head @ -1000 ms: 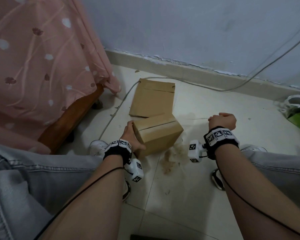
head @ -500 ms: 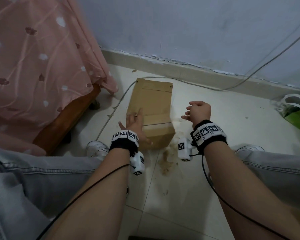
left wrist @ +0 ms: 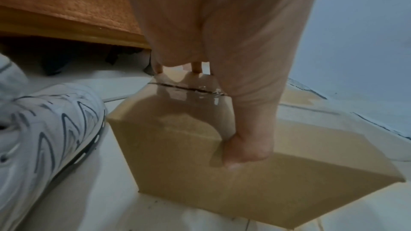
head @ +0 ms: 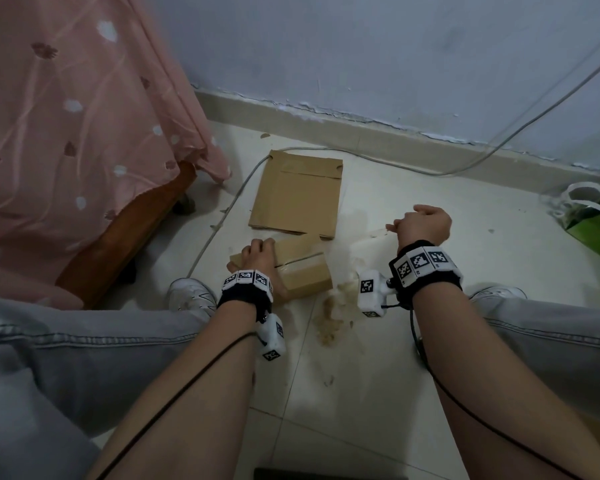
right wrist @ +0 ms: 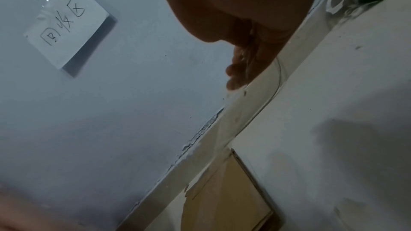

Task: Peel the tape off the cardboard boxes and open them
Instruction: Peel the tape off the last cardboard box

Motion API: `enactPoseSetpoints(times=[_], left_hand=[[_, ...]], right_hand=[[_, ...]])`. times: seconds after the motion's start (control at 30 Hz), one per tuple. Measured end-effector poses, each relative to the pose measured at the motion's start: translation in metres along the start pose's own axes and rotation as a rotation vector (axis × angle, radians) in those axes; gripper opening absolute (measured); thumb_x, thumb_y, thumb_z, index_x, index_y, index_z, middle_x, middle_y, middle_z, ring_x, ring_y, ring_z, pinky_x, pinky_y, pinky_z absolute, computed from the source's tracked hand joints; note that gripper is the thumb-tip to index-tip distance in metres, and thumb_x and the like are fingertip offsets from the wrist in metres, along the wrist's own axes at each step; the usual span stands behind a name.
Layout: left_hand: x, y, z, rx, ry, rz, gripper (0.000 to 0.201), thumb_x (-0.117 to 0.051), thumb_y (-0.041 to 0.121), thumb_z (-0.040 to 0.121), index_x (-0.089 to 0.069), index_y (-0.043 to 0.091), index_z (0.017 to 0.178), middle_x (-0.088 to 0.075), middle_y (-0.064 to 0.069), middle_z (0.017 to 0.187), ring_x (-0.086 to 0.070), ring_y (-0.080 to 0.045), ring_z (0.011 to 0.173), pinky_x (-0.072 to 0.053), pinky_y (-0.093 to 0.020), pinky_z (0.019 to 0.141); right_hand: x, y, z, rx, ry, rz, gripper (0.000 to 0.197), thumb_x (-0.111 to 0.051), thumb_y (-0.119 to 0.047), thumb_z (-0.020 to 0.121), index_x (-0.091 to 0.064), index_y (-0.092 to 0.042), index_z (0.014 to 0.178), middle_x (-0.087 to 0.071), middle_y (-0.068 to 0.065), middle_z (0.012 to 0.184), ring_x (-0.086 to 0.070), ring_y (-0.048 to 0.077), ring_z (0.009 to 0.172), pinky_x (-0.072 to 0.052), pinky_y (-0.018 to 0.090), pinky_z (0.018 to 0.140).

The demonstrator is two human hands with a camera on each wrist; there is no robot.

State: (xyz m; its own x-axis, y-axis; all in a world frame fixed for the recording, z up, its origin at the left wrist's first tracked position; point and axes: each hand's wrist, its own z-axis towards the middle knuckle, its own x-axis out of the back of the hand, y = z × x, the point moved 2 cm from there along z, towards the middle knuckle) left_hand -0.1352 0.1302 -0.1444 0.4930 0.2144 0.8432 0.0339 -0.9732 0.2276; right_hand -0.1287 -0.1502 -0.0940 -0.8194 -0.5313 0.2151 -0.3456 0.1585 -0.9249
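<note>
A small brown cardboard box (head: 307,280) (left wrist: 189,155) stands on the tiled floor between my feet. Clear tape (head: 300,267) (left wrist: 189,92) still runs along its top seam. My left hand (head: 258,256) grips the box, fingers over the top and the thumb (left wrist: 244,150) pressed on the near side. My right hand (head: 421,225) (right wrist: 242,62) hovers to the right of the box with its fingers curled. It pinches what looks like a strip of clear tape (head: 371,241) (right wrist: 248,53) that stretches back toward the box.
A flattened cardboard box (head: 297,195) lies just behind. A bed with a pink cover (head: 66,133) and a wooden frame (head: 125,244) stands left. A cable (head: 222,220) crosses the floor. A green bag (head: 593,220) sits far right, a brown stain (head: 329,320) in front.
My right hand came in to the box, then drew away to the right with its fingers closed. My left hand shifted from the box's side onto its top, and the box turned slightly.
</note>
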Motion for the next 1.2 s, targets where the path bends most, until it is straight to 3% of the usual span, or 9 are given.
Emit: enactPoseSetpoints(times=[0.1,0.2,0.27,0.37,0.53,0.63,0.9,1.07,1.2], left_hand=[[0.002,-0.006,0.001,0.011,-0.024,-0.067,0.113,-0.09,0.035,0.051,-0.025,0.022,0.142,-0.025,-0.006,0.145,-0.024,-0.03,0.136,-0.037,-0.058,0.104],[0.007,-0.014,0.0,0.066,-0.009,-0.082,0.112,-0.091,0.034,0.051,-0.025,0.019,0.14,-0.027,-0.009,0.142,-0.027,-0.033,0.134,-0.04,-0.053,0.103],[0.01,-0.019,-0.002,0.105,0.005,-0.095,0.11,-0.09,0.036,0.051,-0.025,0.018,0.139,-0.028,-0.01,0.14,-0.03,-0.034,0.133,-0.041,-0.05,0.101],[0.013,-0.022,-0.003,0.135,0.013,-0.091,0.109,-0.089,0.038,0.052,-0.025,0.018,0.138,-0.03,-0.01,0.14,-0.032,-0.035,0.132,-0.04,-0.048,0.1],[0.013,-0.015,-0.004,0.123,0.016,-0.097,0.11,-0.087,0.042,0.054,-0.024,0.021,0.142,-0.03,-0.011,0.141,-0.029,-0.035,0.133,-0.037,-0.051,0.101],[0.01,-0.013,-0.005,0.11,0.0,-0.106,0.112,-0.086,0.042,0.055,-0.022,0.025,0.145,-0.03,-0.01,0.139,-0.028,-0.036,0.132,-0.037,-0.051,0.101],[-0.008,-0.016,-0.011,0.14,-0.052,-0.233,0.111,-0.081,0.029,0.066,-0.013,0.028,0.154,-0.026,-0.012,0.142,-0.024,-0.034,0.136,-0.038,-0.045,0.107],[-0.004,-0.023,-0.007,0.109,-0.012,-0.362,0.114,-0.089,0.032,0.063,-0.017,0.037,0.152,-0.018,-0.013,0.146,-0.024,-0.036,0.136,-0.035,-0.044,0.107],[-0.008,-0.026,-0.012,0.074,-0.039,-0.325,0.12,-0.09,0.035,0.061,-0.013,0.034,0.153,-0.016,-0.009,0.147,-0.021,-0.034,0.137,-0.033,-0.043,0.109]], right_hand=[[0.009,-0.003,0.01,0.077,0.154,-0.025,0.027,-0.037,0.003,0.093,-0.061,-0.007,0.101,-0.059,0.008,0.098,-0.069,0.027,0.063,-0.059,0.035,0.052],[0.023,-0.011,0.017,0.157,0.259,-0.019,0.029,-0.033,-0.004,0.095,-0.058,-0.006,0.109,-0.052,-0.002,0.085,-0.064,0.027,0.078,-0.059,0.04,0.069],[0.031,-0.012,0.023,0.166,0.241,-0.023,0.032,-0.034,-0.001,0.095,-0.054,-0.003,0.12,-0.054,0.002,0.089,-0.057,0.025,0.084,-0.055,0.031,0.074],[0.036,-0.003,0.023,0.181,0.232,-0.053,0.017,-0.044,-0.008,0.097,-0.057,-0.004,0.108,-0.062,0.008,0.091,-0.063,0.022,0.088,-0.054,0.031,0.081],[0.02,0.027,0.002,0.123,-0.124,-0.422,0.015,-0.07,-0.016,0.088,-0.074,-0.003,0.092,-0.072,0.018,0.096,-0.067,0.03,0.093,-0.046,0.022,0.075],[0.006,0.051,-0.003,0.136,-0.265,-0.609,0.013,-0.066,-0.003,0.085,-0.073,-0.008,0.075,-0.072,0.021,0.087,-0.07,0.032,0.079,-0.059,0.034,0.077],[0.0,0.071,-0.033,0.177,-0.545,-1.036,0.028,-0.053,0.001,0.091,-0.066,0.009,0.115,-0.066,0.026,0.115,-0.064,0.039,0.105,-0.053,0.045,0.093],[0.001,0.072,-0.038,0.216,-0.541,-1.115,0.019,-0.056,-0.005,0.092,-0.068,-0.003,0.078,-0.065,0.016,0.077,-0.062,0.028,0.071,-0.052,0.034,0.07],[0.003,0.07,-0.033,0.137,-0.601,-0.994,0.034,-0.048,-0.004,0.094,-0.07,-0.008,0.119,-0.065,0.017,0.124,-0.064,0.032,0.099,-0.052,0.03,0.083]])
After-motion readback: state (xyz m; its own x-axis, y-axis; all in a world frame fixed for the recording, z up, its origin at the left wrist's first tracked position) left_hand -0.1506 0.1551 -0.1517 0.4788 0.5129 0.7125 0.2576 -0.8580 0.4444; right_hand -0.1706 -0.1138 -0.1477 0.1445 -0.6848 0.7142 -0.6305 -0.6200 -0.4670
